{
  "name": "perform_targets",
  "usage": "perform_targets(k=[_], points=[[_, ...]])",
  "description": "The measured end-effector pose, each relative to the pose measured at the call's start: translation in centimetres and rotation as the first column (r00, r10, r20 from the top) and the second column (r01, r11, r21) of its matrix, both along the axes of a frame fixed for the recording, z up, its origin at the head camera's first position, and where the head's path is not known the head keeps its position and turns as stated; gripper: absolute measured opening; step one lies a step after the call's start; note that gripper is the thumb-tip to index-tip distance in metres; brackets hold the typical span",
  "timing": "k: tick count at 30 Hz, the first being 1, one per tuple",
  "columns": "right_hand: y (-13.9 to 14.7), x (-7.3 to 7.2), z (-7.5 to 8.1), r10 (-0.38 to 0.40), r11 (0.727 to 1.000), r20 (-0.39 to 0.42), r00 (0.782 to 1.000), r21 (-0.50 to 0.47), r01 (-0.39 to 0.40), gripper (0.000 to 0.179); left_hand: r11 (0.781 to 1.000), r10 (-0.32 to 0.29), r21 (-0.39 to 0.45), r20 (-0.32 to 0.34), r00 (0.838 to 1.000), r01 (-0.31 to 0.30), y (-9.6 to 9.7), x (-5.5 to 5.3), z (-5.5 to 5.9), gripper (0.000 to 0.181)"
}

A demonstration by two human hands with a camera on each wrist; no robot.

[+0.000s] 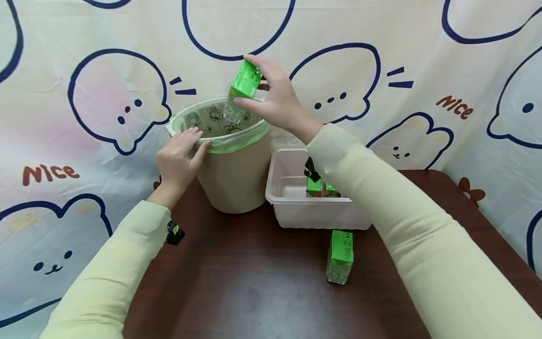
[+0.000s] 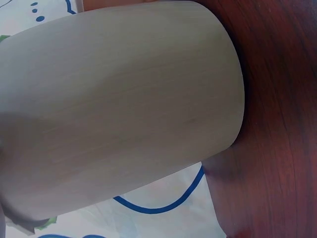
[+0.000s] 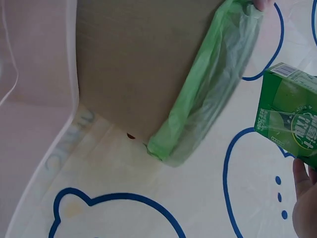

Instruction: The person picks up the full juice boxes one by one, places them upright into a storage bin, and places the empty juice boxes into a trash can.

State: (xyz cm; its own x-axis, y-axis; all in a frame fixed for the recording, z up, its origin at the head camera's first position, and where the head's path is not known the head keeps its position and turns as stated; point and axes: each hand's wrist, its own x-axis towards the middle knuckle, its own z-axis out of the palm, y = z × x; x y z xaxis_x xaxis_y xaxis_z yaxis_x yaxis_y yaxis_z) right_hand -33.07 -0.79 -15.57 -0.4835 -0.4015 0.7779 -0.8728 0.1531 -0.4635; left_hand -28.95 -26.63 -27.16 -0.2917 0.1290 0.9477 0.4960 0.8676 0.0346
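Observation:
A green juice box (image 1: 243, 92) hangs tilted over the mouth of a beige trash can (image 1: 235, 179). My right hand (image 1: 275, 96) grips it between thumb and fingers. In the right wrist view the box (image 3: 290, 111) shows at the right edge, above part of that hand (image 3: 304, 203). My left hand (image 1: 178, 157) holds the near left rim of the can, which is lined with a light green bag (image 1: 237, 142). The can's side (image 2: 124, 104) fills much of the left wrist view; the left fingers are barely visible there.
A white plastic basket (image 1: 317, 212) beside the can contains green boxes (image 1: 314, 187), partly hidden by my right sleeve. Another green juice box (image 1: 340, 256) stands on the dark wooden table (image 1: 245, 282) before the basket. A cartoon-printed curtain (image 1: 338, 28) hangs behind.

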Motion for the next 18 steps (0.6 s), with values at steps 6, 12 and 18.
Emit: perform_targets(k=[6,12,18], points=[[-1.8,-1.3,-0.8,-0.075,0.996,0.035,0.997,0.045,0.073,0.074,1.0,-0.001,-0.001,-0.004,1.0,0.001,0.0,-0.1,0.1,0.036],[-3.1,-2.3,-1.8,-0.115,0.988,0.075,0.991,0.112,0.107,0.076,1.0,-0.003,-0.002,-0.012,1.0,0.003,0.0,-0.1,0.1,0.036],[-3.8,-2.5,-2.4,-0.14,0.982,0.127,0.982,0.147,0.121,0.077,1.0,-0.012,0.003,-0.016,1.0,0.012,0.0,0.0,0.1,0.035]])
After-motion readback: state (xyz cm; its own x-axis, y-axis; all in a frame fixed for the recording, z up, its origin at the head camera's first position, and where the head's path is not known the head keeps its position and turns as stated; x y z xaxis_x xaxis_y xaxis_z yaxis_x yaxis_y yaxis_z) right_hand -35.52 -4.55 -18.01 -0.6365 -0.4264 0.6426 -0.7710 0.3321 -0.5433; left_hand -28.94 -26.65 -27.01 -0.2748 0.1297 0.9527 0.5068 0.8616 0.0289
